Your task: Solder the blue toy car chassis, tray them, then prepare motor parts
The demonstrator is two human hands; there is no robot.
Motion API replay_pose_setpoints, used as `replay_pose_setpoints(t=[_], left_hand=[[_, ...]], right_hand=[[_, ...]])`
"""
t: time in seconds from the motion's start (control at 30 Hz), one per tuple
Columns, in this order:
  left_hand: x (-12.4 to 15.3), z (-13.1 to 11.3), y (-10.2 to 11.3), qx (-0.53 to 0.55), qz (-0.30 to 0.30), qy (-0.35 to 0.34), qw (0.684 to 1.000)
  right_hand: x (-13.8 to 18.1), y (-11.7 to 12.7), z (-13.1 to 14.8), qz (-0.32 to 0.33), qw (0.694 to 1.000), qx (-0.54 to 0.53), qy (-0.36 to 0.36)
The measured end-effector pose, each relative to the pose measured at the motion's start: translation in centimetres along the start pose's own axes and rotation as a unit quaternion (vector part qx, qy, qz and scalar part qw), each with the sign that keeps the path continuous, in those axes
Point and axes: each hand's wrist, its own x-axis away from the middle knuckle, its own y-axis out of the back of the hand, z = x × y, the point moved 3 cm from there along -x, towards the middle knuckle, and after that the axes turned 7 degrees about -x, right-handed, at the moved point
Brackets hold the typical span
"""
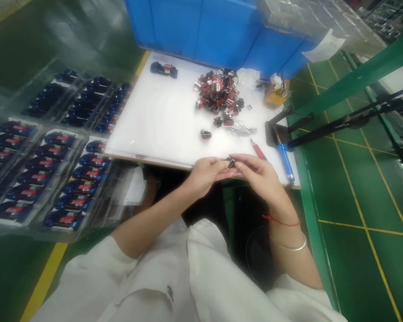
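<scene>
My left hand [206, 173] and my right hand [257, 173] meet over the near edge of the white table [161, 120]. Both pinch one small dark part [231, 163] between their fingertips. A heap of small red and black parts [218, 93] lies at the far middle of the table. Single parts [206, 133] lie between the heap and my hands. A bundle of thin metal pins [240, 129] rests just right of them.
One blue toy car [164, 68] sits at the table's far left. Clear trays of several blue toy cars [36, 170] stand to the left. A blue-handled tool [285, 162] and a red-handled tool [258, 150] lie at the right edge. A blue bin [218, 31] stands behind.
</scene>
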Motion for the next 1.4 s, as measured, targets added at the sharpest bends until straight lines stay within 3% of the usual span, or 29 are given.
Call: replay_pose_setpoints(t=[0.57,0.77,0.97,1.13,1.23,1.4], left_hand=[[-0.5,-0.7,0.7,0.043,-0.014,0.004,0.999],[-1.0,-1.9,1.3,0.042,-0.045,-0.019,0.998],[-1.8,-4.2,1.8,0.037,-0.099,-0.031,0.994],[-2.1,-4.6,2.3,0.044,-0.117,-0.02,0.992],[-2.2,-4.6,2.5,0.044,-0.111,-0.017,0.993],[-2.2,-4.4,2.5,0.05,-0.098,-0.01,0.994]], right_hand=[[-0.8,-0.1,0.4,-0.004,1.0,-0.003,0.013],[-2.0,1.4,0.8,-0.047,0.998,-0.028,0.031],[-5.6,5.0,2.1,-0.178,0.981,0.034,0.062],[-10.1,8.2,3.1,-0.263,0.951,0.139,0.089],[-13.1,10.0,3.9,-0.296,0.92,0.229,0.116],[-18.0,12.5,4.2,-0.309,0.888,0.332,0.072]])
